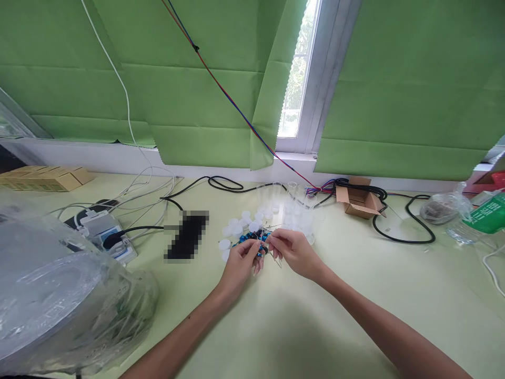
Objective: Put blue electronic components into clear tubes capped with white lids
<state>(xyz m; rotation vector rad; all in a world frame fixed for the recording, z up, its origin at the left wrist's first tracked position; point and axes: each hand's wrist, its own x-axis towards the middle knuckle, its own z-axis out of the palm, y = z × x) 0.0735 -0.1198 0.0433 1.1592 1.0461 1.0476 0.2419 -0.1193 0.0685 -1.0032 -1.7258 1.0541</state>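
My left hand (241, 259) and my right hand (292, 251) meet over the middle of the table, fingertips close together. Each is closed in a pinch on a thin pale strand (280, 262), whose loose end hangs below the right fingers. Whether it is thread or wire I cannot tell. Right behind the fingers lies a small heap of shiny blue and black bead-like pieces (246, 238), partly covered by the left hand. Round white caps (224, 244) are scattered to the left of and behind the heap. Clear tubes (292, 197) stand at the back, partly hidden by the right hand.
A plastic-wrapped bulky object (79, 305) fills the left front. Behind it sit a power strip (108, 231) with cables and a pixelated dark patch (187, 235). Farther right are an open cardboard box (358, 200), a black cable (406, 241) and a green-labelled bottle (479, 218).
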